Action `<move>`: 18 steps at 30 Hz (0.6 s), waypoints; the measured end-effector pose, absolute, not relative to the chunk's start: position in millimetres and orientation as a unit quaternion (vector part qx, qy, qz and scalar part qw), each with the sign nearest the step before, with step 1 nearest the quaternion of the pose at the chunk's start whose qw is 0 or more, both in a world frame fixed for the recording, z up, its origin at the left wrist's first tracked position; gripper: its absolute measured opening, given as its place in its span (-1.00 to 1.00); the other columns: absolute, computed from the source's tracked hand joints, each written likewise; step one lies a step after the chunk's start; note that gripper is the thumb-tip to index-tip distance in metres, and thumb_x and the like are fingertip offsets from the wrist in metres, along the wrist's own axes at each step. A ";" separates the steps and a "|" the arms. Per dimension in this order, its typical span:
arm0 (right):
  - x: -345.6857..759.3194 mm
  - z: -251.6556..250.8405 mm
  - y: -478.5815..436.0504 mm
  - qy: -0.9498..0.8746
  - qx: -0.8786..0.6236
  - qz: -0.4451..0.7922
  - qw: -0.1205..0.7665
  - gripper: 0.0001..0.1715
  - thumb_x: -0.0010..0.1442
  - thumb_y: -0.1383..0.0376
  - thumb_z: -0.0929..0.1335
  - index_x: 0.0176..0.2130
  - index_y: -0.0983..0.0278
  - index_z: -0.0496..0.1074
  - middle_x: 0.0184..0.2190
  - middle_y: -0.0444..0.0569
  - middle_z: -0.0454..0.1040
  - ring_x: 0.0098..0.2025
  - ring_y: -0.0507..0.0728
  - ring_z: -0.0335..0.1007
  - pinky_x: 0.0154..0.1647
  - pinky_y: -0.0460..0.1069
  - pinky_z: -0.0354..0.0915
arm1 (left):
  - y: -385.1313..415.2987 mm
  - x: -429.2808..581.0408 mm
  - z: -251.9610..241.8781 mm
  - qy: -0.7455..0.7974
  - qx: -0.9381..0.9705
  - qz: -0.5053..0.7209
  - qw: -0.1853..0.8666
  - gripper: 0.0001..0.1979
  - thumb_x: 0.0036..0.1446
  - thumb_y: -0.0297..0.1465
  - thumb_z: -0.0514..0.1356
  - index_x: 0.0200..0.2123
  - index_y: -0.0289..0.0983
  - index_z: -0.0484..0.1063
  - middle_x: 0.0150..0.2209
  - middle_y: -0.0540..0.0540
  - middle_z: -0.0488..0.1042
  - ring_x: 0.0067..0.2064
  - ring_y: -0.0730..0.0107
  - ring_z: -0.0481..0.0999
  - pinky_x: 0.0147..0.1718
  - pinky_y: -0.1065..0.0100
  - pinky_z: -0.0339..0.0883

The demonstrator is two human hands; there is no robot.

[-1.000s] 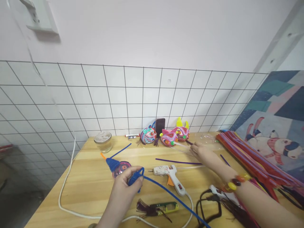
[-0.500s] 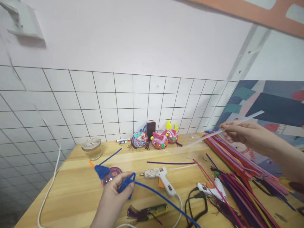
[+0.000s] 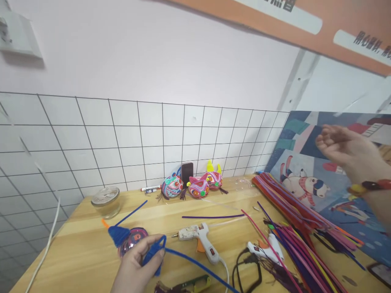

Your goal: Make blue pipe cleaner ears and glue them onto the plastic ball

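My left hand (image 3: 134,266) is low at the front of the wooden table (image 3: 76,260). Its fingers are closed on a folded blue pipe cleaner (image 3: 189,262) that trails off to the right. The hand also touches a round pink-and-purple ornament (image 3: 134,238) with a blue tuft. My right hand (image 3: 345,150) is raised high at the right in front of a painted picture (image 3: 308,179). Its fingers are pinched on a thin clear glue stick (image 3: 351,106), which is smeared by motion. A beaded bracelet sits on that wrist.
A white glue gun (image 3: 198,238) lies mid-table, with a second one (image 3: 269,248) and black cable to its right. There is a big pile of coloured pipe cleaners (image 3: 299,219), a purple strand (image 3: 210,216), fish figures (image 3: 198,187), a phone (image 3: 187,171), a glass jar (image 3: 106,201) and green snips (image 3: 198,283).
My right hand picked up the clear stick from the table near the fish figures and lifted it up and to the right. The view tilted upward. My left hand kept its hold.
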State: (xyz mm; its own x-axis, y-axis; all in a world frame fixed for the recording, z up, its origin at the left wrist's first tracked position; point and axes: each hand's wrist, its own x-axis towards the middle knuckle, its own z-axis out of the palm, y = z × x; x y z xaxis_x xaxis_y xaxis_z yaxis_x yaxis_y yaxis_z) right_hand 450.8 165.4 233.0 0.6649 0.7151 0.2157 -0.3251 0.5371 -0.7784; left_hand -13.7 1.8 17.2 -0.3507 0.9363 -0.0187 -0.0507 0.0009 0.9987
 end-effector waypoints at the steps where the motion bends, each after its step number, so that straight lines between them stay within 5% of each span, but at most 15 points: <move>1: 444.2 222.2 166.7 -0.292 -0.376 0.333 0.814 -0.67 0.22 0.48 0.21 -0.51 0.33 0.39 -0.38 -0.07 0.42 -0.51 -0.12 0.34 -0.48 -0.17 0.25 | 2.0 -13.2 16.9 0.572 0.384 0.591 0.420 -0.65 -0.35 -0.24 0.35 -0.40 -0.26 0.53 -0.49 -0.04 0.56 -0.39 0.28 0.50 -0.56 0.47 0.32; 6: 388.1 141.4 157.7 -0.385 -0.457 0.474 0.647 -0.91 0.12 0.40 0.34 -0.31 0.34 0.46 -0.43 0.01 0.49 -0.49 0.01 0.38 -0.47 -0.08 0.31 | 3.3 -12.2 13.2 0.566 0.384 0.591 0.426 -0.63 -0.36 -0.21 0.37 -0.40 -0.25 0.53 -0.49 -0.04 0.56 -0.36 0.25 0.50 -0.51 0.45 0.35; 13: 296.3 55.9 101.9 -0.477 -0.469 0.586 0.457 -0.74 -0.04 0.31 0.45 -0.27 0.35 0.50 -0.47 -0.01 0.53 -0.56 0.01 0.38 -0.53 -0.10 0.30 | -0.5 -10.5 22.5 0.553 0.367 0.608 0.436 -0.67 -0.37 -0.30 0.39 -0.41 -0.27 0.53 -0.48 -0.04 0.56 -0.45 0.37 0.45 -0.54 0.48 0.30; 18: 224.4 47.4 49.5 -0.621 -0.414 0.586 0.315 -0.70 0.06 0.16 0.38 -0.25 0.32 0.49 -0.45 -0.04 0.55 -0.41 0.06 0.44 -0.34 -0.06 0.33 | -6.9 -5.1 32.1 0.534 0.356 0.605 0.471 -0.71 -0.33 -0.35 0.37 -0.41 -0.27 0.53 -0.55 0.00 0.51 -0.56 0.49 0.36 -0.64 0.52 0.22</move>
